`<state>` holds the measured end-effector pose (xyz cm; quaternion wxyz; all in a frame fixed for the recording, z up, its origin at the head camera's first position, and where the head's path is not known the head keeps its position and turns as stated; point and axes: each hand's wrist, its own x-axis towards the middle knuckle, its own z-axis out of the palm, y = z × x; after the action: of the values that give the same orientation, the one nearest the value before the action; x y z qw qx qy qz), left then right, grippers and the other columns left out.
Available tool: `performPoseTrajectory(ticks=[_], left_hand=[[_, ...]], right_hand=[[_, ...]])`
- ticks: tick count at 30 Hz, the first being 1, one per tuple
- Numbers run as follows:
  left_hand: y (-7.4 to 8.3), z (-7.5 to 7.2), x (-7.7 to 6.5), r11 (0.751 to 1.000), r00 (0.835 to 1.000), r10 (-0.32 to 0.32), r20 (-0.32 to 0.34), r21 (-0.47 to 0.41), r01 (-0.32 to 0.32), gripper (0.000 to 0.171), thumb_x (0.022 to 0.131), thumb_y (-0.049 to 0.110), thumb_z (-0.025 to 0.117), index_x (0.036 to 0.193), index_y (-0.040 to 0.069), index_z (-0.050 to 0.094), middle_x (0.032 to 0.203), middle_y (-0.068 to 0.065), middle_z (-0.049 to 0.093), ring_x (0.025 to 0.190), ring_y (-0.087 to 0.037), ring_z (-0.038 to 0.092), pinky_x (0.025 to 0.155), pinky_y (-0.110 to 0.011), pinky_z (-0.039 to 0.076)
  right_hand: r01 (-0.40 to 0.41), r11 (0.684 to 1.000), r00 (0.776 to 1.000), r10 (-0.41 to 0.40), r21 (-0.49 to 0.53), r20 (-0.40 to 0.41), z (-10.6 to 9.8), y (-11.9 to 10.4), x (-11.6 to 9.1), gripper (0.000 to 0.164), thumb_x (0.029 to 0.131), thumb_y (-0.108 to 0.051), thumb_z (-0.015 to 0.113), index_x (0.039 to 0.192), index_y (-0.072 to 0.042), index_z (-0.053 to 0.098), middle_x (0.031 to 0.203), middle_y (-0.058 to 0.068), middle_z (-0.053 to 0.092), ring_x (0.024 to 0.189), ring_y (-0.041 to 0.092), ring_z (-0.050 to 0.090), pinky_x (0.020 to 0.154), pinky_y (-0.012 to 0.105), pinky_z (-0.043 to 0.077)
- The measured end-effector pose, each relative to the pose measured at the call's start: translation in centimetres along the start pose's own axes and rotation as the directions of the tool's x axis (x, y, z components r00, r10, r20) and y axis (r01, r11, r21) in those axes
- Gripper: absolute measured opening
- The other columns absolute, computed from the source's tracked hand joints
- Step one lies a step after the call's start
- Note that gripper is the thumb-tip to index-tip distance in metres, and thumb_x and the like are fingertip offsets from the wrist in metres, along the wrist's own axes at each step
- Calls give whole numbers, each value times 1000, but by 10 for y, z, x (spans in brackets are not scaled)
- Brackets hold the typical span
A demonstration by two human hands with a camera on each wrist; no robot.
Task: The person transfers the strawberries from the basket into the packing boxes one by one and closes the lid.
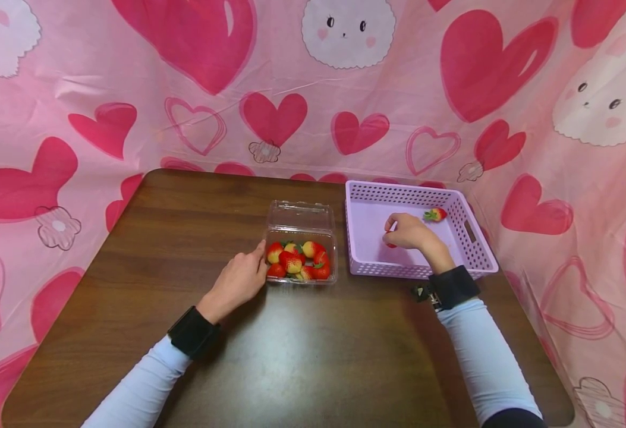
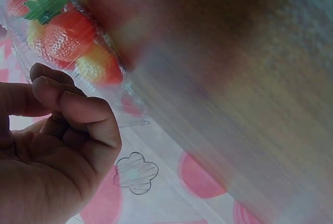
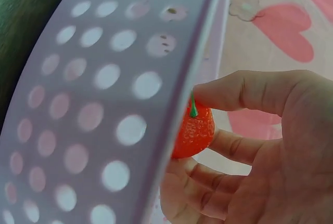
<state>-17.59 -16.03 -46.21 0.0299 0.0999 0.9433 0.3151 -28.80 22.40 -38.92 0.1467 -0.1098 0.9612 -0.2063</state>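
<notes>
My right hand (image 1: 408, 230) pinches a red strawberry (image 3: 195, 133) between thumb and fingers, inside the lilac basket (image 1: 352, 238). In the right wrist view a green bit of leaf shows under the thumb, and the basket wall hides part of the fruit. At the left side of a clear plastic box (image 1: 336, 261), my left hand (image 1: 240, 274) grips the edge with curled fingers. Several red and yellow strawberries (image 1: 290, 261) lie in this box, and its lid (image 1: 300, 215) is folded back. Another strawberry (image 1: 436, 214) rests in the basket's far right part.
Both containers stand side by side on a dark brown wooden table (image 1: 313, 351). A pink curtain (image 1: 387, 89) printed with hearts hangs behind the table and along its right side. The basket has perforated walls with a handle slot at the right.
</notes>
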Motion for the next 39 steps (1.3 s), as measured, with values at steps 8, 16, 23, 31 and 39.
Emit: performPoseTrajectory(ticks=[8,16,23,31,39], left_hand=[[-1,1,1,1000,1000,4,-3,-4,-4,59,104,12,60,156,-8,42,60,-3,49,44,-21,44,44,-30,41],[0,1,1,1000,1000,4,3,-11,-4,59,104,12,60,157,-7,42,59,-3,49,43,-21,44,44,-30,42],[0,1,0,1000,1000,2,1,-12,-2,59,104,12,61,156,-8,42,60,-3,49,43,-21,44,44,-30,42],[-1,1,0,1000,1000,8,-5,-6,-8,58,104,12,60,156,-8,42,59,-3,48,43,-20,44,43,-30,42],[0,0,0,1000,1000,4,-3,-6,-4,58,104,12,60,156,-8,43,60,-3,50,44,-20,44,44,-30,43]], right_hand=[[35,999,999,-35,6,-31,0,-14,-1,20,87,-16,69,100,-2,64,78,7,63,74,25,56,69,37,43],[55,998,997,-54,28,-51,7,-23,1,19,87,-15,68,99,-2,65,79,10,64,75,26,58,69,37,45],[87,996,993,-85,22,-79,10,-35,2,19,87,-15,68,100,-2,66,80,11,65,77,28,59,72,40,45],[115,993,990,-111,41,-92,15,-50,4,20,87,-16,69,101,-2,67,83,12,66,79,29,60,72,41,47],[111,992,990,-106,54,-88,18,-62,5,22,88,-18,71,102,-2,68,89,15,70,80,29,64,73,41,49]])
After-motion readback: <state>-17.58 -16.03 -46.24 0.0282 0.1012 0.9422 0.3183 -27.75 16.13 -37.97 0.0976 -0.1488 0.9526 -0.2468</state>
